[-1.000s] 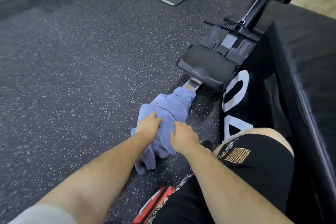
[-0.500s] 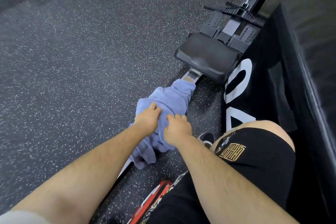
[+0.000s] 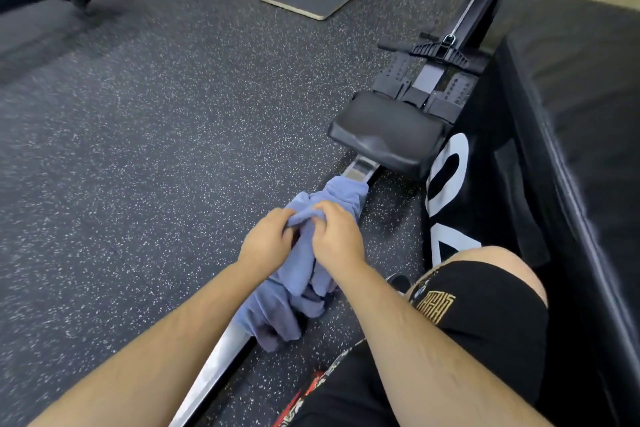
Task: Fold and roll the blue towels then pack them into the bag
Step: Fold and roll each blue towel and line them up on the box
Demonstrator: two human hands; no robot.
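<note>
A dark speckled floor fills the room. A big black padded block runs along the right side. Just left of it stands a rowing machine, its black seat on a metal rail that runs near and left. A crumpled blue towel lies draped over that rail, just nearer than the seat. The left hand and right hand sit close together on its far part, each with fingers curled, pinching a bunched fold.
</note>
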